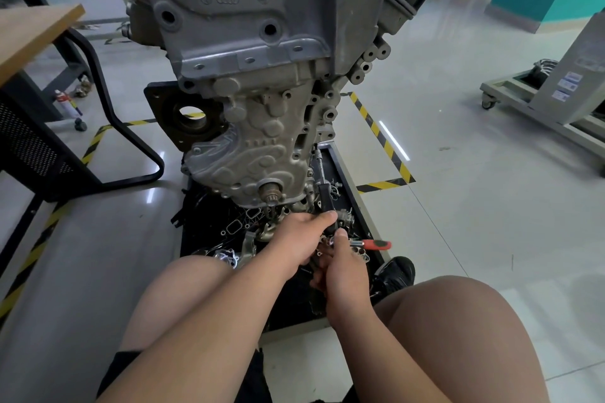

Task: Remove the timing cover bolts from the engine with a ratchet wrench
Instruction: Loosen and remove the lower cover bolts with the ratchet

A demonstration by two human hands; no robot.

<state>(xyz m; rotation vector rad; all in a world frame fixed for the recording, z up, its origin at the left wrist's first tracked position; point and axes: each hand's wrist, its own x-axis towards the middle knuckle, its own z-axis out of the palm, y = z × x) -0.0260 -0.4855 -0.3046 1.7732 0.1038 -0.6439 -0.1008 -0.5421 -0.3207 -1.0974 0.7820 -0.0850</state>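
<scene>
Bare knees [458,301] bracket both hands at the foot of the engine [262,82], which stands upright in a black tray [357,203] of loose parts on the floor. The left hand [302,237] grips the black handle of the ratchet wrench [325,193]. Its shaft runs up to the engine's right edge, beside the timing cover [248,160]. The right hand [345,271] curls round the handle lower down. A red-handled tool [376,244] lies just beside them.
</scene>
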